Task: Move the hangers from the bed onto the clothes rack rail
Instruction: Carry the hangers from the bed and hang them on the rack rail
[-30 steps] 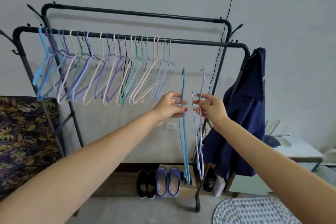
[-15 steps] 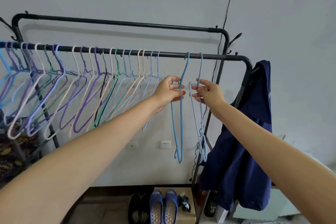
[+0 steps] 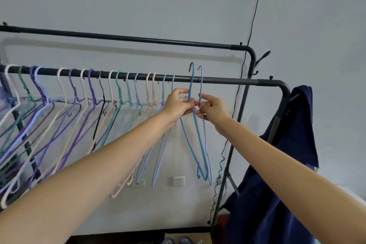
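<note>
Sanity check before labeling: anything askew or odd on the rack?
Nothing damaged. Only the blue hanger and pale hanger, pinched by the left hand and right hand, have hooks raised above the front rail, not seated.

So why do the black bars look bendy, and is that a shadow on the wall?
Head view: the wide lens curves the front rail and back rail towards the picture's edges; a soft grey shadow of the back rail lies on the wall just below it. Light is even, no glare. The hangers at the far left look a little smeared.
</note>
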